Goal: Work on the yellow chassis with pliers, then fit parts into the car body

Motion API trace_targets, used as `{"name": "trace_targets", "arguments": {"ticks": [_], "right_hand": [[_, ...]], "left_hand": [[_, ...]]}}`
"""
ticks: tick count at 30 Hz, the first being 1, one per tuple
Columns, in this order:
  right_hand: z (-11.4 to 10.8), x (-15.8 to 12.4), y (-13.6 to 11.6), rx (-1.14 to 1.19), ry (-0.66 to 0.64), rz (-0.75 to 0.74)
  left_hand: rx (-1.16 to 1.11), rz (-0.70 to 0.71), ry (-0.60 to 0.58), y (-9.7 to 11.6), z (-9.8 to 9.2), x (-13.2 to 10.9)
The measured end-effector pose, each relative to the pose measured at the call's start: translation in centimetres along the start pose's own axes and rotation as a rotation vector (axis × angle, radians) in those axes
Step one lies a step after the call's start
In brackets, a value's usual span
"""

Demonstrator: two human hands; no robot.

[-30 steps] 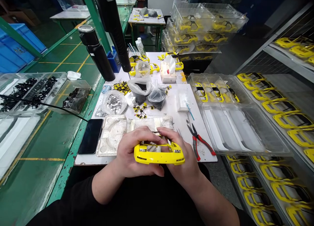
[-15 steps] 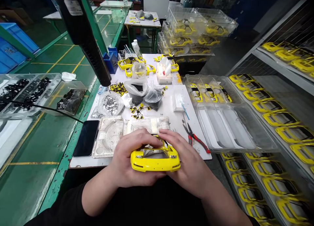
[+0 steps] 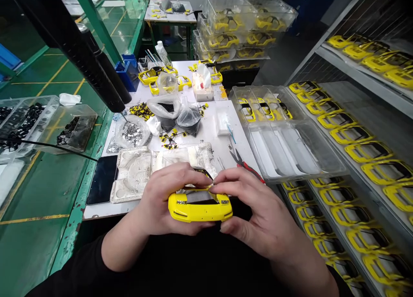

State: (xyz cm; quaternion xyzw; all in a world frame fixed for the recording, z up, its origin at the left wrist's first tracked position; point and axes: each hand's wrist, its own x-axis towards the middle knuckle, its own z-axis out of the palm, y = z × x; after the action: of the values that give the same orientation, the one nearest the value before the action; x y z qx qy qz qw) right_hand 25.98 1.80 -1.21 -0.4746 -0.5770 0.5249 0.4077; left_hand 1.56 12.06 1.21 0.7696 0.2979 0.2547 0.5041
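Yellow toy car body [image 3: 200,207] clamped between left hand [image 3: 164,202] and right hand [image 3: 258,215], just in front of the white surface [image 3: 211,136]. Red-handled pliers [image 3: 247,164] beyond the body (partly hidden by fingers); phone [image 3: 102,184] well to its left.

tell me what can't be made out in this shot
Head view only:
- Car shell: far side and sides hidden by the left hand and right hand.
- Pliers: handles hidden behind the right hand.
- Phone: screen dark, nothing readable.
- Black parts in the bin: too small to identify.
- Shelf shells: cut off by the right edge.
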Motion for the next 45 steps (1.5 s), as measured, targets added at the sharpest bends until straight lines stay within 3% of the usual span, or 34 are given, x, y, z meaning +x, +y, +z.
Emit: {"name": "trace_targets", "arguments": {"ticks": [9, 19, 27, 37, 45], "right_hand": [[-0.8, -1.1, 0.2, 0.161, -0.089, 0.106], [-1.0, -2.6, 0.1, 0.345, -0.168, 0.268], [-0.5, -3.5, 0.8, 0.479, -0.163, 0.318], [0.9, -4.2, 1.8, 0.624, -0.098, 0.313], [1.6, -4.4, 2.3, 0.730, -0.076, 0.309]], "left_hand": [[0.002, 0.099, -0.124, 0.1, 0.7, 1.3], [-0.046, 0.081, -0.335, 0.4, 0.4, 2.3], [-0.092, 0.141, -0.284, 0.0, 2.1, 2.0], [-0.120, 0.194, -0.407, -0.2, 2.1, 2.7], [-0.120, 0.198, -0.419, -0.2, 2.2, 3.1]]}}
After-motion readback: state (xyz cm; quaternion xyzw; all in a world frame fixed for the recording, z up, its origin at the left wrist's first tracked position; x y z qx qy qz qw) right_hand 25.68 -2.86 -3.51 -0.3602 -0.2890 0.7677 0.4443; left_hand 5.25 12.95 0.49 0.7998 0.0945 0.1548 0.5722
